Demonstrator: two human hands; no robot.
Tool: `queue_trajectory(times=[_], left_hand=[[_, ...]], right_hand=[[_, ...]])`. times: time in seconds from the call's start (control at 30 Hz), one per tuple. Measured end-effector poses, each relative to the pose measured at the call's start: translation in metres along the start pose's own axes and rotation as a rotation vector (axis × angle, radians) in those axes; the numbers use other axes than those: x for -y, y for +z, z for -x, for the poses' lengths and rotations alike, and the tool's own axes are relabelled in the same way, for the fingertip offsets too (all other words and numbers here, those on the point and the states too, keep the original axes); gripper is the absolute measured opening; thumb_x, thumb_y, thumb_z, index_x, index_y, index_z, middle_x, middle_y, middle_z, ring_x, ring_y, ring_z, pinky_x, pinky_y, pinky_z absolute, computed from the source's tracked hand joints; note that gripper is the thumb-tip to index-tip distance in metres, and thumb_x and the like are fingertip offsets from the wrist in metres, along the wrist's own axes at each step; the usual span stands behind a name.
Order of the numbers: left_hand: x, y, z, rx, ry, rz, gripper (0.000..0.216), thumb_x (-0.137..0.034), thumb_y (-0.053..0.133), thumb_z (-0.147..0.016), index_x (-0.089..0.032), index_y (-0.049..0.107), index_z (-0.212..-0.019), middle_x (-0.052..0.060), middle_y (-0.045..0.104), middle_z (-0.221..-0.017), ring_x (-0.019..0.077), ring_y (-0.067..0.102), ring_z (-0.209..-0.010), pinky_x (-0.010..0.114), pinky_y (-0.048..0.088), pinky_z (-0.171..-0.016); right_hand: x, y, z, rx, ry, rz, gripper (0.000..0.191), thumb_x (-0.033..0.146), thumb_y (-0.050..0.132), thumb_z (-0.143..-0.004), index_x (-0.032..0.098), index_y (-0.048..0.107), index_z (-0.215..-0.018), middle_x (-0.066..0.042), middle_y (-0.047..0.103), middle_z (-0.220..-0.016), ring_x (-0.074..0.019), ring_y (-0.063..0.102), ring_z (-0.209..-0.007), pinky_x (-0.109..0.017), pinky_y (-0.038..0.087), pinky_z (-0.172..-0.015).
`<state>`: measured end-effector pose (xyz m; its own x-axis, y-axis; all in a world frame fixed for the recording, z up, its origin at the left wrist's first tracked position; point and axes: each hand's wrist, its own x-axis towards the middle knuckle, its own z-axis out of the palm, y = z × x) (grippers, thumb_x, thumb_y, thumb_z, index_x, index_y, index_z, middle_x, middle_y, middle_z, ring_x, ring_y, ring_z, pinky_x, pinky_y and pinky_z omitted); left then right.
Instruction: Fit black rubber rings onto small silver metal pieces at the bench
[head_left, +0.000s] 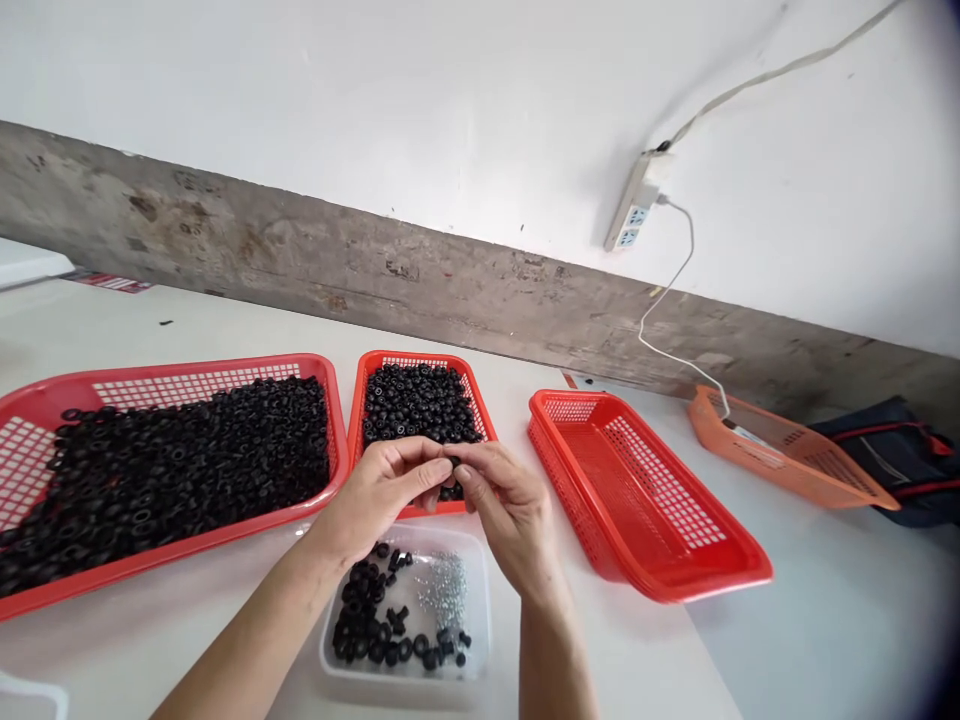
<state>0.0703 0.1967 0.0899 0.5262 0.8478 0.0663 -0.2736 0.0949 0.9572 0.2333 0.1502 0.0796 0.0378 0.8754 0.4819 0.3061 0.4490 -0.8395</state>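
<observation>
My left hand [382, 490] and my right hand [506, 505] meet fingertip to fingertip above the table, both pinched on a small black rubber ring [452, 462]. Directly below them sits a clear plastic tub [480, 640] with several black rings and a heap of small silver metal bits [444, 590]. Just behind my hands a small red basket [358, 400] is filled with black rings. At the left, a large red basket [150, 555] holds a big pile of the same rings.
An empty stack of red baskets [645, 490] lies to the right. Farther right is an orange basket [787, 455] with a white cable running to a wall power strip [631, 205]. A dark bag [900, 455] rests by the wall.
</observation>
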Motion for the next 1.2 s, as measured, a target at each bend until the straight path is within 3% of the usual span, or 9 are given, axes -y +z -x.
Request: queue_trajectory(times=[0.17, 0.3, 0.53, 0.87, 1.03, 1.13, 1.2], left_hand=[[0.010, 0.004, -0.009, 0.007, -0.080, 0.148, 0.029, -0.044, 0.079, -0.079, -0.015, 0.076, -0.077, 0.001, 0.062, -0.066, 0.0089, 0.047, -0.055, 0.023, 0.037, -0.056], [0.014, 0.004, -0.011, -0.020, -0.082, 0.177, 0.029, -0.041, 0.084, -0.074, -0.014, 0.078, -0.082, 0.001, 0.062, -0.065, 0.0094, 0.048, -0.056, 0.023, 0.038, -0.057], [0.015, 0.000, -0.009, -0.002, -0.032, 0.043, 0.020, -0.033, 0.077, -0.082, -0.016, 0.078, -0.092, 0.000, 0.061, -0.064, 0.0105, 0.050, -0.061, 0.023, 0.040, -0.061], [0.018, 0.000, -0.012, -0.018, -0.044, 0.097, 0.022, -0.036, 0.079, -0.081, -0.019, 0.080, -0.094, -0.001, 0.066, -0.069, 0.0097, 0.056, -0.066, 0.021, 0.046, -0.066], [0.018, -0.003, -0.014, -0.042, -0.104, 0.193, 0.032, -0.035, 0.086, -0.072, -0.020, 0.081, -0.100, 0.004, 0.076, -0.093, 0.0122, 0.066, -0.077, 0.024, 0.053, -0.078], [0.020, -0.003, -0.016, -0.076, -0.098, 0.180, 0.038, -0.032, 0.086, -0.073, -0.022, 0.078, -0.109, 0.003, 0.076, -0.094, 0.0129, 0.068, -0.080, 0.023, 0.054, -0.079], [0.022, -0.003, -0.017, -0.093, -0.062, 0.168, 0.044, -0.030, 0.086, -0.073, -0.023, 0.075, -0.115, 0.002, 0.075, -0.093, 0.0130, 0.069, -0.080, 0.024, 0.054, -0.079]], right_hand=[[-0.008, -0.001, -0.005, -0.090, 0.032, -0.111, 0.018, 0.023, 0.065, -0.093, 0.028, 0.078, -0.104, -0.004, 0.069, -0.091, -0.0118, 0.060, -0.068, -0.024, 0.053, -0.058], [-0.011, -0.002, -0.006, -0.086, 0.050, -0.126, 0.018, 0.023, 0.064, -0.092, 0.027, 0.078, -0.104, -0.004, 0.068, -0.091, -0.0097, 0.057, -0.062, -0.023, 0.052, -0.055], [0.005, -0.007, 0.000, -0.027, -0.059, 0.129, 0.022, 0.019, 0.061, -0.096, 0.028, 0.075, -0.110, -0.004, 0.072, -0.101, -0.0166, 0.068, -0.092, -0.030, 0.058, -0.082], [0.014, -0.006, 0.005, -0.091, -0.195, 0.433, 0.024, 0.013, 0.050, -0.100, 0.021, 0.068, -0.113, -0.007, 0.070, -0.108, -0.0161, 0.068, -0.097, -0.028, 0.056, -0.087], [0.012, -0.007, 0.005, -0.193, -0.108, 0.441, 0.019, 0.017, 0.050, -0.099, 0.021, 0.065, -0.109, -0.005, 0.068, -0.101, -0.0145, 0.066, -0.083, -0.025, 0.056, -0.073], [0.012, -0.006, 0.004, -0.159, -0.033, 0.421, 0.016, 0.021, 0.051, -0.099, 0.020, 0.064, -0.106, -0.004, 0.067, -0.096, -0.0123, 0.062, -0.071, -0.022, 0.051, -0.058], [0.011, -0.003, 0.003, -0.122, -0.011, 0.413, 0.015, 0.021, 0.051, -0.098, 0.020, 0.065, -0.105, -0.003, 0.067, -0.093, -0.0121, 0.061, -0.070, -0.022, 0.050, -0.057]])
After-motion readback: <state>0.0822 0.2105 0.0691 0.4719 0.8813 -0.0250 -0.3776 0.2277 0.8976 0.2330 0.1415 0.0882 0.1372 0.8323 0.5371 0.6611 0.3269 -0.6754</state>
